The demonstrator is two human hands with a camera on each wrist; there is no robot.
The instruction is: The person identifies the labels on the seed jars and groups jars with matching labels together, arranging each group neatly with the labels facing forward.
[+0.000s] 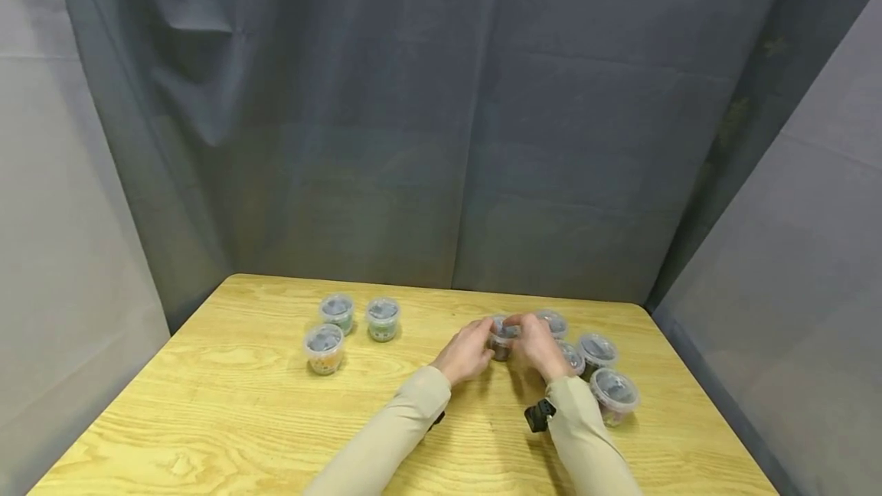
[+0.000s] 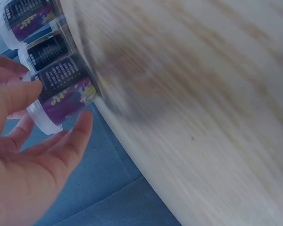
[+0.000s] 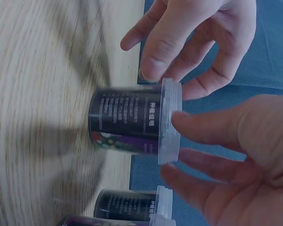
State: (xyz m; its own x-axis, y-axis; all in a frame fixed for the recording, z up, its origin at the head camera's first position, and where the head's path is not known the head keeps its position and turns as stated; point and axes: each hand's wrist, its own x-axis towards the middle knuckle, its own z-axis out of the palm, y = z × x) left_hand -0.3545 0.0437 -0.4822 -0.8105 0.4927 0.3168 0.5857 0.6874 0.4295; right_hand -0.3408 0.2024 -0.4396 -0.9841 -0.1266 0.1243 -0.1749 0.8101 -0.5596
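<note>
A small clear-lidded cup with a dark printed label (image 3: 127, 120) is between the two hands, just right of centre in the head view. My right hand (image 1: 540, 347) pinches its lid rim, with the thumb (image 3: 203, 127) on the near side and fingertips at the lower edge. On the cup's other side, my left hand (image 1: 468, 350) has its thumb and fingers spread loosely about it. The left thumb tip (image 3: 153, 70) is right by the lid edge in the right wrist view. Purple print shows on the cup's label (image 2: 66, 89) in the left wrist view.
Several similar lidded cups, among them a front one (image 1: 615, 393) and one behind (image 1: 596, 350), stand beside the right hand. Three more, including an orange one (image 1: 324, 349) and a green one (image 1: 382, 318), stand at the left. Grey curtains (image 1: 413, 136) enclose the wooden table (image 1: 227, 419).
</note>
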